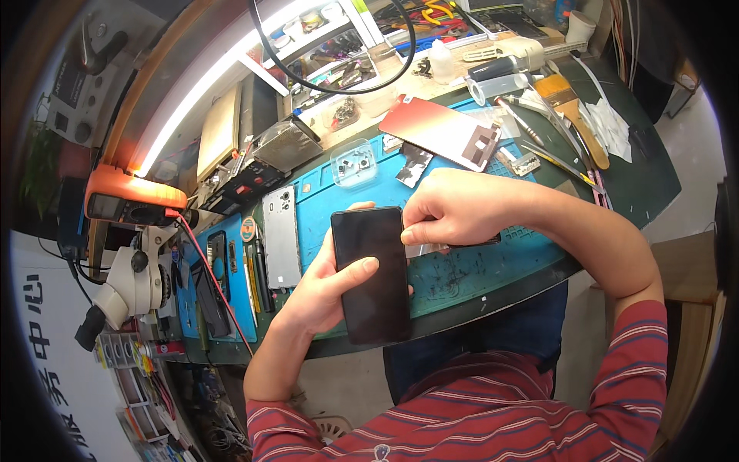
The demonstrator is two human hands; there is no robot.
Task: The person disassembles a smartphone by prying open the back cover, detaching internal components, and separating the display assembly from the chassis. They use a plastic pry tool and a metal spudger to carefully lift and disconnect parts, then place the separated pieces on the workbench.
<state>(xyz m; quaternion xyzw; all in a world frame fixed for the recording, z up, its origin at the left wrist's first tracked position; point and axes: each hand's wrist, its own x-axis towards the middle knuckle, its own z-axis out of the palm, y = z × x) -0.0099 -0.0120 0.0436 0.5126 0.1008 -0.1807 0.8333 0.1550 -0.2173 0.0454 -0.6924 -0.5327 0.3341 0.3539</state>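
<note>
My left hand (335, 281) grips a black smartphone (373, 300) held upright along the bench front, screen up, with its thumb lying on the glass. My right hand (446, 212) is closed at the phone's upper right edge, thumb near the side; a thin shiny piece and a dark strip show under its fingers, but what it holds is unclear. Beneath both hands lies a blue work mat (454, 285). A silver phone panel (281, 239) lies to the left, and a clear box of small parts (354, 158) sits beyond the phone.
At left are an orange multimeter (131, 192), a white microscope arm (127, 281) and loose tools. At the back are a red-white phone panel (427, 131), metal parts, a brush (577, 123), tweezers and a lamp (192, 92). The dark bench edge (508, 296) runs before me.
</note>
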